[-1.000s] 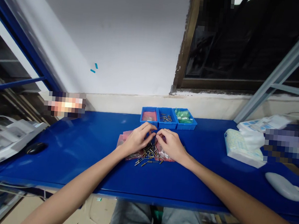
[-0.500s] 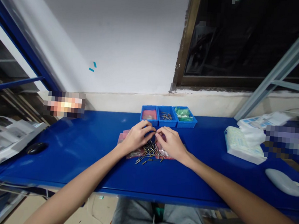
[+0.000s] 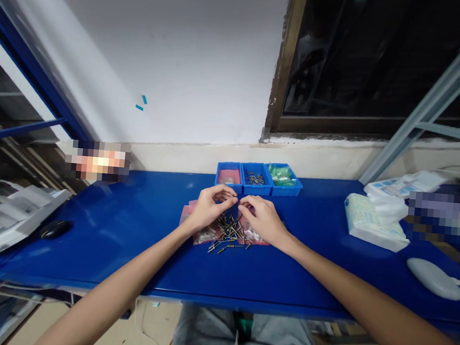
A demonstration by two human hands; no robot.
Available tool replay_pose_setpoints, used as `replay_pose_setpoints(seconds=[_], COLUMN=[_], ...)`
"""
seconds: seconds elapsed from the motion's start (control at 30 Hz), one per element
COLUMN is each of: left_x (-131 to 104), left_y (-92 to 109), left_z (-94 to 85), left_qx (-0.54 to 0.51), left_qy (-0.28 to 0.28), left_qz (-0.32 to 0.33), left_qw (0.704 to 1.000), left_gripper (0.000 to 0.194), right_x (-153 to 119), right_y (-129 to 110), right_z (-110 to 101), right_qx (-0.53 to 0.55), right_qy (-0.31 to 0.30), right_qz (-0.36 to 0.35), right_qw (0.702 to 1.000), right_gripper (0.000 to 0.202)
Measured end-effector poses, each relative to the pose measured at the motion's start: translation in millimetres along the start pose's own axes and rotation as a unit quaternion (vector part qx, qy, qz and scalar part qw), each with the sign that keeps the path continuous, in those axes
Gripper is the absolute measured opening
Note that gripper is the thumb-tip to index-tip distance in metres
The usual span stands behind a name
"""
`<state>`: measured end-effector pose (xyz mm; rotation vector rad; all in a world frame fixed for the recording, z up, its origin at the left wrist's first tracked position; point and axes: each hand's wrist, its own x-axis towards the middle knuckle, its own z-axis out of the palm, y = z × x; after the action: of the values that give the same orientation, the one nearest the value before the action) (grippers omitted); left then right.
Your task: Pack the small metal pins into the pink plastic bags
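Both hands meet over a loose pile of blind rivets (image 3: 230, 231) on the blue table. My left hand (image 3: 213, 206) is closed, thumb drawn up to the curled fingers; whatever lies between them is too small to make out. Close by on the right, my right hand (image 3: 264, 216) is also closed, its thumb tucked under the bent fingers and its fingertips nearly touching the left ones. What it pinches is hidden. Beneath the hands and rivets lie pink-edged clear plastic bags (image 3: 207, 236), partly covered by the pile.
Behind the hands, a row of blue bins holds a pink bag (image 3: 228, 176), rivets (image 3: 254, 178) and green bags (image 3: 281, 174). To the right are a tissue pack (image 3: 376, 223) and a pale mouse-shaped device (image 3: 435, 278). A black mouse (image 3: 56, 229) and cabled white power strips (image 3: 24, 219) sit left.
My left thumb and fingers have shifted slightly, with the thumb now straighter and higher. The right hand and the rivet pile stay nearly where they were.
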<state>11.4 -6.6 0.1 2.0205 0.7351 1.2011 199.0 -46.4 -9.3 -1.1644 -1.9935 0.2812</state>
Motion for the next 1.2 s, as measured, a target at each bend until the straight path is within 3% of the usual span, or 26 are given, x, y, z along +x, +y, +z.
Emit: replay_pose_setpoints(seconds=[0.27,0.43,0.6,0.7,0.9,1.07,1.2], left_x=[0,-1,-3,-4,-3,-2,-2], left_y=[1,2,1,0,4,9,11], left_z=[-0.6,-3.6,-5.2,-4.6,-3.4,-1.5,-1.4], left_qx=[-0.045,0.082,0.192,0.223,0.187,0.115,0.121], left_qy=[-0.005,-0.035,-0.082,-0.071,-0.034,-0.048,-0.056], left_qz=[-0.015,0.030,0.093,0.117,0.083,0.042,0.055], left_qw=[0.999,0.996,0.973,0.965,0.978,0.991,0.990], left_gripper=[0.022,0.017,0.015,0.014,0.012,0.014,0.015], right_x=[1,0,0,0,1,2,3], right_y=[-5,-6,-7,-8,-4,1,2], right_z=[-2,-4,-6,-6,-3,1,-4], right_qx=[0.018,0.028,0.015,0.014,0.041,0.034,0.037], right_qy=[0.009,0.025,0.035,0.036,0.035,0.010,0.007], right_qz=[-0.009,-0.010,-0.018,-0.016,0.009,0.007,-0.006], right_qw=[1.000,0.999,0.999,0.999,0.999,0.999,0.999], right_gripper=[0.012,0.013,0.013,0.012,0.010,0.007,0.009])
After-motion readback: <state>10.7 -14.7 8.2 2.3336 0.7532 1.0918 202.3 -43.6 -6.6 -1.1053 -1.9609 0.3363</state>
